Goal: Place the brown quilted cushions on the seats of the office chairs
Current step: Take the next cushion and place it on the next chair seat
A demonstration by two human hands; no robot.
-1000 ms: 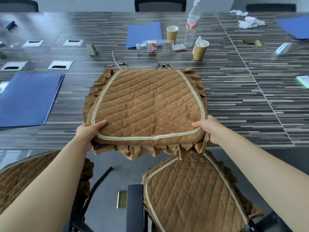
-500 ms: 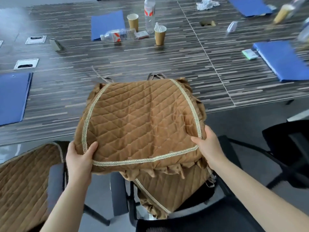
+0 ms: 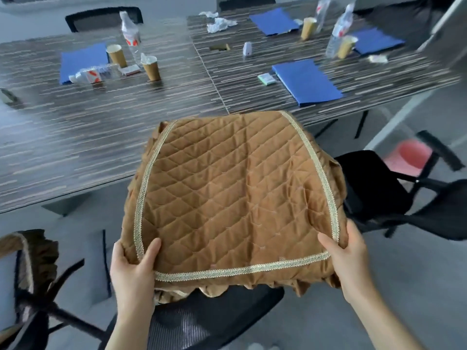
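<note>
I hold a brown quilted cushion with gold trim and a ruffled edge in the air, past the table's near edge. My left hand grips its near left corner and my right hand grips its near right corner. A black mesh office chair shows just below the cushion's near edge. Another black office chair with a bare seat stands to the right, partly hidden by the cushion. At the far left, a chair carries another brown cushion.
A long striped dark table spans the back, holding blue folders, paper cups, water bottles and crumpled tissues. A pink bin sits on the grey floor at right. More black chairs stand behind the table.
I have lifted the cushion off the table and carried it to the right and towards me. My view has turned right, so the cushioned chairs slid left and a bare black chair appeared.
</note>
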